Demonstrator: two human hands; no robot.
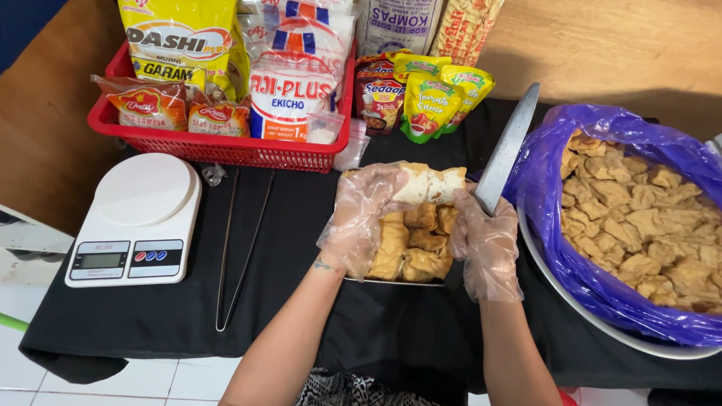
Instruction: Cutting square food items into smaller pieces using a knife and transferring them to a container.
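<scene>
Both of my hands wear loose clear plastic gloves. My left hand point(359, 214) grips a pale piece of fried tofu point(430, 183), cut open, and holds it above a small metal tray point(391, 281). The tray carries several golden fried tofu pieces point(412, 244). In my right hand point(487, 242) is a large knife point(508, 148), its blade pointing up and away, just right of the held tofu.
A wide metal basin lined with a purple bag point(549, 173) holds many fried tofu pieces point(647, 218) at right. A white kitchen scale point(139, 218) and metal tongs point(239, 248) lie at left on the black cloth. A red basket point(218, 146) of seasoning packets and green sauce pouches point(432, 101) stand behind.
</scene>
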